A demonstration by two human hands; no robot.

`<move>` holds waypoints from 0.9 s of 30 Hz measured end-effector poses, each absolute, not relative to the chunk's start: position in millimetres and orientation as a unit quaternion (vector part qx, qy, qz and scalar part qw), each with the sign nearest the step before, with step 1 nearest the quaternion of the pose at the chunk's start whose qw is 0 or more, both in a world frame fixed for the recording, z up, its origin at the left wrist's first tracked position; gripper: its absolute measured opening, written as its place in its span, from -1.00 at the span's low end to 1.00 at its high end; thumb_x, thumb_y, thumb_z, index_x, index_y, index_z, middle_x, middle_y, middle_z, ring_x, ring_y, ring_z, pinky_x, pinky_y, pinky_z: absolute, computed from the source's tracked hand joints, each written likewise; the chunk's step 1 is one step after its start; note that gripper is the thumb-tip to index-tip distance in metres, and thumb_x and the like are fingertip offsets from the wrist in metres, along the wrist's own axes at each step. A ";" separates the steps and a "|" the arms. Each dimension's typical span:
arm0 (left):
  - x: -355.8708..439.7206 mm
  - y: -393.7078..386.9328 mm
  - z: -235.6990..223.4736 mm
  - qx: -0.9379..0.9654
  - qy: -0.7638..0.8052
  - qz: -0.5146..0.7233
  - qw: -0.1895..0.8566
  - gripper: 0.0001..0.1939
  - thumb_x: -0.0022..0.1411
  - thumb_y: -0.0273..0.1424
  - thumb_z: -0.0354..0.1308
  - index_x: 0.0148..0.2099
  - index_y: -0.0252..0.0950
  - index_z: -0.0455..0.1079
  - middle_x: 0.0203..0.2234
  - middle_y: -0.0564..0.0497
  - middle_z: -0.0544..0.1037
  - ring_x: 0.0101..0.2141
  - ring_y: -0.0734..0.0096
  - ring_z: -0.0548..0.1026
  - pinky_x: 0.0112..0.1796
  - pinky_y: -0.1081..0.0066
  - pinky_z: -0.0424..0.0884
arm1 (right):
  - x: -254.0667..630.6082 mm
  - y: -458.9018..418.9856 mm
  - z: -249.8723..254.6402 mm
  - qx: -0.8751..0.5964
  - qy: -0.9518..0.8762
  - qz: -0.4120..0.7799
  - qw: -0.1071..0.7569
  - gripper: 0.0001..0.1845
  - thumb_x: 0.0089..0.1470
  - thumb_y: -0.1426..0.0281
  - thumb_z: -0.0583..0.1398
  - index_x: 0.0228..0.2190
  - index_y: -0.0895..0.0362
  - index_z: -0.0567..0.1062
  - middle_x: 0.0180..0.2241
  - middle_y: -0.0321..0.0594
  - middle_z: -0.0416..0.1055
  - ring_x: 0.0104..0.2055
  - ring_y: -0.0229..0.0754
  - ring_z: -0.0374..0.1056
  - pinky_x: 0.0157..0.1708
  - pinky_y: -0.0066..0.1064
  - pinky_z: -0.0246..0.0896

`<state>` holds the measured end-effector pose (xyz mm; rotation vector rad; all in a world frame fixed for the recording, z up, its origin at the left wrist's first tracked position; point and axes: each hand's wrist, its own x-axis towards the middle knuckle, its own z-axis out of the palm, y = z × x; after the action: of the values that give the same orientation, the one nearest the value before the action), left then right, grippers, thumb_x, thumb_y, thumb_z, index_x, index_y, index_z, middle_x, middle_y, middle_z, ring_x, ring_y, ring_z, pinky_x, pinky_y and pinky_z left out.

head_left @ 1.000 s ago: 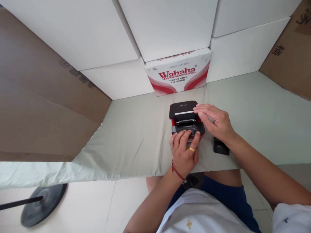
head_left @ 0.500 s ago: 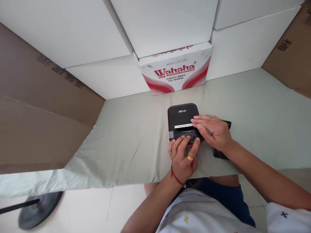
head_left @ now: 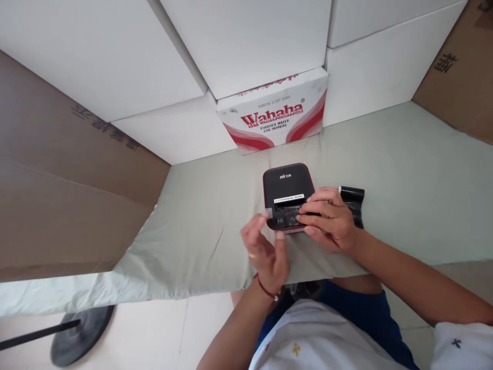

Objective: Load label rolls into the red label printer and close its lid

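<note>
The printer is lying on the worktop, its long axis running away from the body. The right grip is sitting nearer, fingertips resting on its front right; whether they are pinching anything, I cannot tell. The left grip is hovering by its front left corner, fingers spread.
</note>
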<state>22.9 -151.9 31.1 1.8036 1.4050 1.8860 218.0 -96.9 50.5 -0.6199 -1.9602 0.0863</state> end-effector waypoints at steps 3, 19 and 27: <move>4.9 -125.2 38.9 0.476 0.509 0.677 0.236 -0.63 0.41 -0.31 0.21 0.23 -0.02 0.39 0.19 -0.02 0.45 0.26 0.20 0.43 0.33 0.14 0.31 | 215.6 -98.3 50.6 -0.240 -0.808 0.044 0.536 -0.80 0.30 0.38 0.23 -0.14 0.01 0.68 -0.26 -0.19 0.65 -0.06 -0.02 0.42 -0.04 -0.08 0.40; -9.9 -82.7 13.6 0.359 0.318 0.608 0.632 0.11 0.05 -0.33 0.49 0.51 0.29 0.03 0.51 0.14 0.22 0.58 0.12 -0.02 0.51 0.08 0.04 | 222.1 -98.4 57.7 -0.230 -0.823 0.018 0.520 -0.84 0.26 0.46 0.24 -0.19 0.07 0.64 -0.28 -0.20 0.68 -0.14 -0.04 0.42 -0.09 -0.08 0.33; -8.6 -78.2 8.6 0.369 0.302 0.609 0.634 0.10 0.03 -0.28 0.55 0.49 0.30 0.07 0.54 0.11 0.14 0.57 0.08 -0.03 0.49 0.06 0.09 | 228.0 -94.0 61.3 -0.217 -0.819 0.051 0.529 -0.84 0.24 0.48 0.23 -0.35 0.07 0.61 -0.35 -0.20 0.68 -0.26 -0.09 0.51 -0.18 -0.16 0.40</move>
<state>-8.6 -78.2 8.6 0.8442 0.6894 1.3929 228.0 -94.0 61.3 -0.5193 -1.9552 0.1223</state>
